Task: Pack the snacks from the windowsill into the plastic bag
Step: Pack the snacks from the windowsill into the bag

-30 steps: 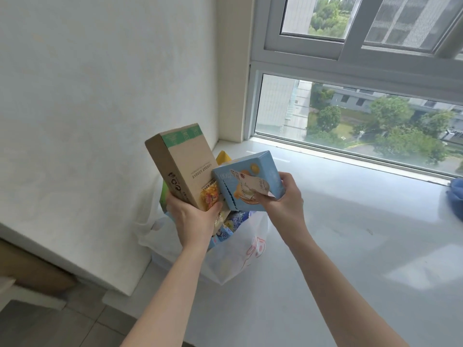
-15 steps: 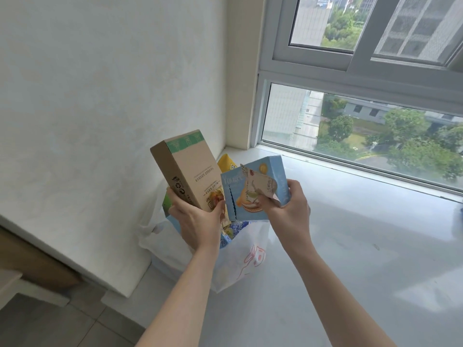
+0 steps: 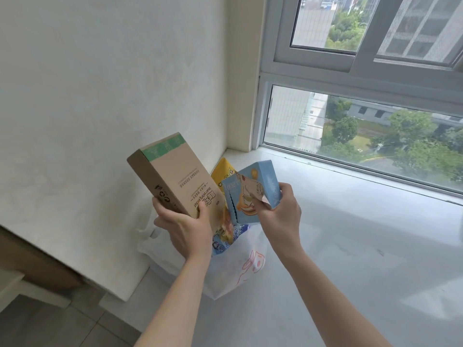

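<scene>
White wall and a big window [image 3: 363, 136] meet at a corner, and the wide pale windowsill [image 3: 350, 234] runs along under the glass. On the sill, close to the wall corner, sits the plastic bag [image 3: 233, 271], and every place I tell you is told from that bag. It is see-through white with a red drawing on its side, and it looks quite full, with a yellow packet [image 3: 221, 170] and a blue packet [image 3: 220, 242] poking out of its top. Right above the bag, on the wall side, the person's left hand [image 3: 186, 227] holds a tall brown box [image 3: 172, 176] by its bottom end, fingers curled round one side and thumb on the front. Right above the bag, on the window side, the right hand [image 3: 280, 216] holds a small blue box [image 3: 253, 192], fingers wrapped round it, and a torn flap sticks up on its front. The two boxes are just beside each other. I think both boxes are about to go in. To do it well, put them in one at a time. Slide the tall brown box down along the wall side of the bag, standing on its thin edge, so it does not squash the packets. Then tuck the small blue box into the gap, flap up so nothing spills. The bag is soft and could tip, so go slow
</scene>
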